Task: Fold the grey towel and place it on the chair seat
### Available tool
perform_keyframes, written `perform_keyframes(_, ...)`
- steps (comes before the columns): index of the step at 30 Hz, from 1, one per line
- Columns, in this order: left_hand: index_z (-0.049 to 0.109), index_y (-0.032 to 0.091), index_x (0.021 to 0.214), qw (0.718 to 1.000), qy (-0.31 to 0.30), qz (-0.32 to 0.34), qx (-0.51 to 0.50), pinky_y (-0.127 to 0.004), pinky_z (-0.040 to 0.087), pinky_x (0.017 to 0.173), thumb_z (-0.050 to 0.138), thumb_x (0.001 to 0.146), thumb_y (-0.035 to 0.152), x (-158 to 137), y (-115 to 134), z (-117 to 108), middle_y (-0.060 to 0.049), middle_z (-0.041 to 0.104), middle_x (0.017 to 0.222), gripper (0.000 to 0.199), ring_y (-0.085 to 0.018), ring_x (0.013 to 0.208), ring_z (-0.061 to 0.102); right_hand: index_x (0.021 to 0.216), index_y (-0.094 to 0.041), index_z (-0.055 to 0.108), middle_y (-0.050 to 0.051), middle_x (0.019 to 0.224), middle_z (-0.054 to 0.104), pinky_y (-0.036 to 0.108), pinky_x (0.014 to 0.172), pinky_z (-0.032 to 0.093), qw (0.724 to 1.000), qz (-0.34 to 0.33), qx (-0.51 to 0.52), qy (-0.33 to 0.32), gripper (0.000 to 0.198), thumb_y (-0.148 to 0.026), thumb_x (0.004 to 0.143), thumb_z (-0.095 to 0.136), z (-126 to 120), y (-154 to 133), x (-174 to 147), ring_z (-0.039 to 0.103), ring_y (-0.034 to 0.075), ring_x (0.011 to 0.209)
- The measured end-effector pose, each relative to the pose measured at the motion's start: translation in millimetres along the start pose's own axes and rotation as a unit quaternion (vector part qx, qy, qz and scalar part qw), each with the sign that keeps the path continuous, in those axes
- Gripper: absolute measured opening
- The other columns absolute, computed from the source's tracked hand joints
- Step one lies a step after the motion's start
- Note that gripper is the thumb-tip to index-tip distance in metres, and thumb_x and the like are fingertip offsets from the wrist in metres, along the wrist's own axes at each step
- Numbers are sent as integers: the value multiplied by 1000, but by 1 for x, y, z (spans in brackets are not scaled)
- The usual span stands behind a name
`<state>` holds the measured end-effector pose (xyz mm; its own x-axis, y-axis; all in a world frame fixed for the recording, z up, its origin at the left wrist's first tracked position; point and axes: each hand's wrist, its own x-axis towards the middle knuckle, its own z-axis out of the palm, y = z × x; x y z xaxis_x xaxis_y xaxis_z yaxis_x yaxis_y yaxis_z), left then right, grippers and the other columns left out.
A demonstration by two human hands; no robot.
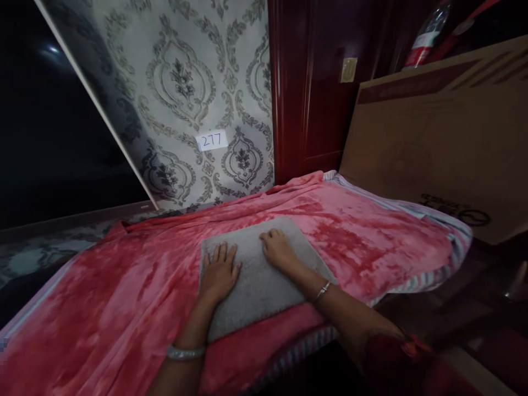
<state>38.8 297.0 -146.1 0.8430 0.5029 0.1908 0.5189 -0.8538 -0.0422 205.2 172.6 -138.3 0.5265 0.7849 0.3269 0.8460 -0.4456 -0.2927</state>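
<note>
A grey, short-piled rectangular mat (256,291) lies flat on a pink-and-red plush blanket (157,280). My left hand (219,273) rests palm down on the mat's left side, fingers spread and holding nothing. On the mat's upper right part, my right hand (277,248) has its fingers curled and closed against the surface. What they hold, if anything, is hidden. A bracelet circles each wrist.
Behind the blanket, patterned wallpaper (181,77) carries a paper label (212,139) reading 277. A large dark screen (61,121) stands at left. To the right are a dark red door (317,110), a cardboard box (433,143) and a plastic bottle (424,41).
</note>
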Motion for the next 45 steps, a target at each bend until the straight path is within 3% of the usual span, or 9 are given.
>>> perform_keyframes(7, 39, 20, 152, 1000, -3, -2, -13, -62, 24, 117, 37, 99, 39, 0, 0, -1, -16, 32, 160, 56, -34, 149, 27, 129, -17, 62, 20, 118, 64, 46, 90, 44, 980, 179, -80, -22, 40, -23, 96, 41, -26, 72, -21, 55, 33, 112)
perform_keyframes(10, 38, 20, 152, 1000, -5, -4, -16, -62, 23, 117, 36, 100, 39, 0, 0, -1, -16, 31, 160, 56, -34, 149, 27, 126, -15, 63, 22, 129, 60, 51, 90, 44, 977, 190, -102, -8, 40, -19, 94, 40, -34, 79, -25, 51, 36, 118)
perform_keyframes(14, 38, 20, 153, 1000, -6, -2, -20, -61, 23, 118, 36, 100, 40, -2, 1, -1, -16, 31, 160, 57, -34, 149, 26, 131, -12, 60, 20, 149, 44, 48, 104, 38, 996, 48, -64, 30, 47, -10, 86, 47, -33, 45, -15, 42, 32, 132)
perform_keyframes(18, 36, 17, 153, 1000, -5, -12, -8, -59, 23, 118, 36, 100, 41, -3, 1, -2, -16, 30, 161, 59, -32, 150, 26, 133, -14, 58, 12, 141, 53, 32, 109, 34, 992, -118, 27, -42, 50, -7, 85, 48, -15, -16, 7, 44, 21, 129)
perform_keyframes(21, 35, 14, 153, 1000, -14, -16, 7, -58, 23, 119, 35, 100, 41, -3, 1, -2, -17, 28, 161, 60, -31, 150, 24, 130, -18, 61, 9, 131, 59, 31, 102, 38, 986, -148, 29, -69, 43, -10, 90, 46, 0, -42, 21, 47, 19, 122)
perform_keyframes(26, 36, 16, 153, 999, -21, -18, 20, -57, 23, 120, 34, 100, 41, -2, 1, -1, -14, 30, 161, 58, -29, 150, 25, 121, -19, 64, 10, 127, 62, 38, 96, 39, 995, -69, -12, -69, 35, -16, 94, 42, 3, -15, 28, 49, 24, 117)
perform_keyframes(36, 35, 16, 154, 999, -33, -24, 6, -56, 21, 121, 34, 100, 40, -2, 3, -4, -14, 28, 162, 59, -29, 151, 23, 128, -13, 61, 20, 131, 59, 47, 96, 41, 975, 187, -107, -55, 44, -15, 92, 36, -34, 75, 15, 50, 31, 122)
perform_keyframes(40, 34, 15, 154, 999, -27, -32, 5, -54, 20, 121, 36, 100, 42, -3, 4, -4, -17, 26, 162, 60, -30, 151, 22, 139, -14, 53, 15, 149, 46, 40, 102, 39, 993, 89, -72, -19, 51, -13, 90, 40, -25, 41, 22, 43, 27, 132)
perform_keyframes(45, 38, 13, 152, 998, -5, -56, 23, -51, 23, 120, 41, 98, 47, -4, 4, -4, -22, 28, 161, 64, -35, 150, 22, 141, -17, 53, 10, 143, 54, 33, 106, 37, 990, -115, 18, -75, 51, -18, 92, 43, 4, -20, 34, 46, 21, 128)
